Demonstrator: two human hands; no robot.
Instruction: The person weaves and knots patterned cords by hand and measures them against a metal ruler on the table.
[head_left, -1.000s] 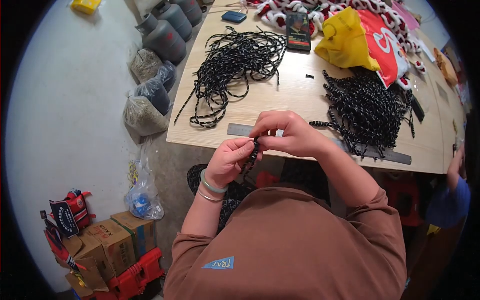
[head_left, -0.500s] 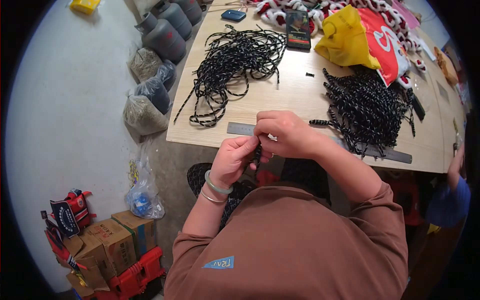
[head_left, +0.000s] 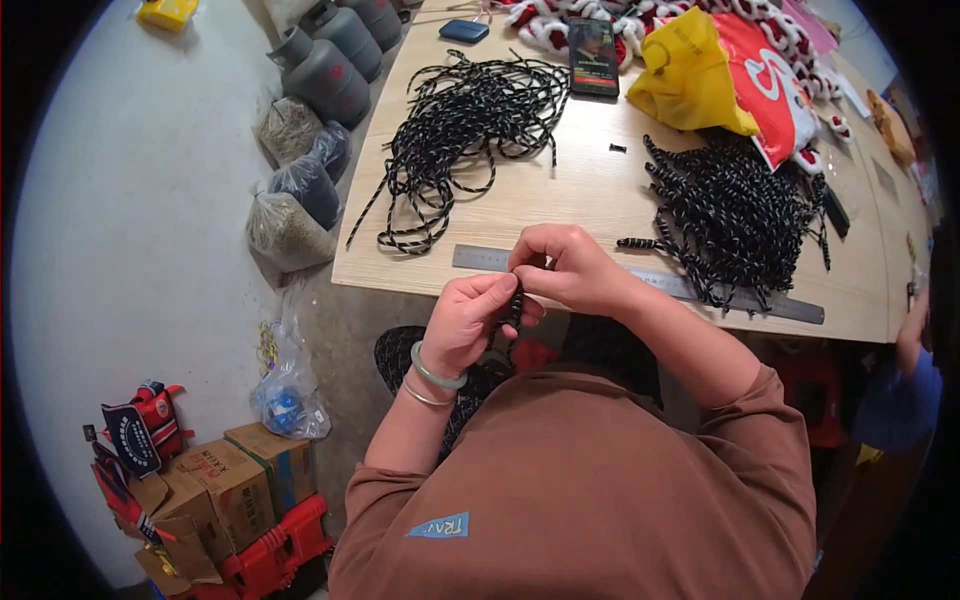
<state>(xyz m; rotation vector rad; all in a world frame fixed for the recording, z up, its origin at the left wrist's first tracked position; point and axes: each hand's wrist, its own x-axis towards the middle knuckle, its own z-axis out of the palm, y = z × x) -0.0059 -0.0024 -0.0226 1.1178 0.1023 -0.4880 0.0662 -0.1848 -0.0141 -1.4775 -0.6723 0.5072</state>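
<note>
A short black patterned cord point(head_left: 516, 308) hangs between my hands at the table's near edge. My left hand point(head_left: 468, 318) is closed round it, thumb on top. The fingers of my right hand point(head_left: 562, 268) pinch at its upper end, touching the left thumb; the exact spot is hidden. Just behind lies a metal ruler point(head_left: 480, 257), partly covered by my right hand. Loose black cords point(head_left: 470, 110) lie in a tangle at the table's left. To the right is a heap of coiled black cords point(head_left: 735, 215).
On the table point(head_left: 560, 200) are a phone point(head_left: 594, 58), a blue item point(head_left: 464, 31), a small black piece point(head_left: 618, 148) and a yellow and red bag point(head_left: 690, 75). Gas cylinders point(head_left: 325, 80) and boxes point(head_left: 225, 485) stand left. A co-worker's arm point(head_left: 912, 325) shows at right.
My right hand's fingers have drawn up and closed in at the cord's upper end. My left hand has shifted slightly right, with the cord still in it.
</note>
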